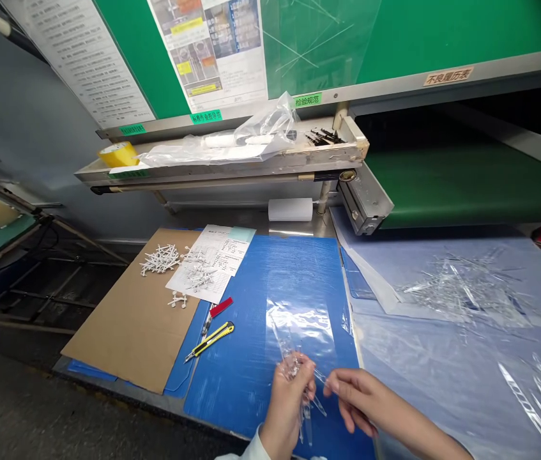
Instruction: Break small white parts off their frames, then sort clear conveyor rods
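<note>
Near the front edge of the blue mat (251,287), my left hand (288,396) is closed around several clear plastic pieces (307,425), whose thin ends stick out above and below the fist. Just to its right is my right hand (354,399), with thumb and index finger pinched at the tip of one clear piece that slants out of the left hand. The other right fingers are curled loosely. Beyond the hands, a clear plastic sheet or bag (299,319) lies on the mat and reflects light.
A yellow cutter (210,342) and a red strip (221,307) lie left of the hands. White branched parts (160,260) rest on cardboard (131,319) beside printed papers (225,252). Piles of clear pieces (466,287) are at right. A shelf (232,167) and green conveyor (457,185) stand behind.
</note>
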A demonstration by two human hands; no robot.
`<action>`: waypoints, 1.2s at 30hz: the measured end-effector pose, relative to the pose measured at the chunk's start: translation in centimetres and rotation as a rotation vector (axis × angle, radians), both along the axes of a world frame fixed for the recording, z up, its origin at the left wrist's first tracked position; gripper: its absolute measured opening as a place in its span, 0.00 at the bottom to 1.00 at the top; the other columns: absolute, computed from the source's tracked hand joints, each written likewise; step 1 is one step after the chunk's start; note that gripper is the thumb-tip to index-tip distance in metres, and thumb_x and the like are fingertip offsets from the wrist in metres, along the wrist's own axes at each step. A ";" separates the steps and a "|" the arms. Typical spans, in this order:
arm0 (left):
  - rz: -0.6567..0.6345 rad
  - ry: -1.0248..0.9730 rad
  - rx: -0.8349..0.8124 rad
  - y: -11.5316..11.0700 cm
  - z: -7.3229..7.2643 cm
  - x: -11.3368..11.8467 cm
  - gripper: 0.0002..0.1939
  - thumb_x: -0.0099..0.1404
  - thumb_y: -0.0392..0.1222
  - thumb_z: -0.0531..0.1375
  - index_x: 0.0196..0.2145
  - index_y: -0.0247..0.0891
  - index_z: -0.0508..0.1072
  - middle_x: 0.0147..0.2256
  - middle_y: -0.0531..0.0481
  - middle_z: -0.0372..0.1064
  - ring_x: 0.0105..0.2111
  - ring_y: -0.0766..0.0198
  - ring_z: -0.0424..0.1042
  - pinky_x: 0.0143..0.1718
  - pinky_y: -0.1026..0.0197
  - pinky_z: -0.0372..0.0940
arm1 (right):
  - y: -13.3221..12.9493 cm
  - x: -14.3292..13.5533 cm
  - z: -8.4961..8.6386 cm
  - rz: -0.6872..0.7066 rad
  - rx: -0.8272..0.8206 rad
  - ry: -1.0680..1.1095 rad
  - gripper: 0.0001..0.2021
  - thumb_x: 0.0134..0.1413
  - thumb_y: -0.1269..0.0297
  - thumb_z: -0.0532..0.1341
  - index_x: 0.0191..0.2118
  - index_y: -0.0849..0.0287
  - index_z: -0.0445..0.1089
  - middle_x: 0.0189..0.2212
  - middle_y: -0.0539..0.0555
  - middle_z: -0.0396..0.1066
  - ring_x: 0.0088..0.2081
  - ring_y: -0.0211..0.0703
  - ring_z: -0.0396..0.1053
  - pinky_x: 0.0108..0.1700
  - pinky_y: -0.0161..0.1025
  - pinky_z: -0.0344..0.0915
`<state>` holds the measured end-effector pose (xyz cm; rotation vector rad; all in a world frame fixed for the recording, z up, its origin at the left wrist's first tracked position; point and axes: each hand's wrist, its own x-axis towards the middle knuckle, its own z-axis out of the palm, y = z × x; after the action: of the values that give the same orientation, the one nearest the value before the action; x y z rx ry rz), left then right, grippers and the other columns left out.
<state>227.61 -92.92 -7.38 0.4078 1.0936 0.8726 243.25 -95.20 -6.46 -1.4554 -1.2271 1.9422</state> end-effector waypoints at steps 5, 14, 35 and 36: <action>0.171 0.146 0.018 0.3 0.1 -1.2 0.19 0.48 0.51 0.68 0.27 0.36 0.66 0.16 0.59 0.62 0.16 0.74 0.59 0.18 0.72 0.49 | -0.8 1.0 0.1 -0.048 0.210 -0.205 0.08 0.54 0.60 0.55 0.35 0.58 0.67 0.19 0.47 0.67 0.21 0.38 0.66 0.24 0.33 0.63; 0.263 0.106 -0.002 0.1 0.1 -2.5 0.20 0.46 0.52 0.69 0.29 0.35 0.70 0.21 0.55 0.66 0.20 0.71 0.63 0.20 0.70 0.55 | -1.5 1.8 -2.1 -0.098 0.668 -0.538 0.12 0.60 0.61 0.51 0.35 0.56 0.70 0.31 0.55 0.74 0.33 0.47 0.71 0.35 0.41 0.66; 0.491 0.084 -0.246 -0.2 -0.2 -5.7 0.16 0.45 0.41 0.72 0.32 0.37 0.75 0.35 0.49 0.73 0.33 0.65 0.72 0.31 0.68 0.64 | -1.0 0.1 -7.7 0.055 1.114 -0.753 0.12 0.64 0.67 0.49 0.36 0.57 0.69 0.27 0.53 0.70 0.30 0.43 0.66 0.32 0.40 0.60; 0.492 0.082 -0.241 -0.2 -0.4 -5.8 0.17 0.44 0.41 0.72 0.33 0.37 0.75 0.35 0.49 0.73 0.33 0.65 0.72 0.30 0.69 0.63 | -1.0 0.1 -7.7 0.056 1.113 -0.753 0.12 0.64 0.67 0.49 0.36 0.57 0.69 0.28 0.53 0.70 0.30 0.43 0.66 0.32 0.40 0.60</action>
<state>221.82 -93.14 -7.76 -0.0342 1.3858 1.1429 243.31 -96.16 -14.15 -1.4435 -2.1429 0.3838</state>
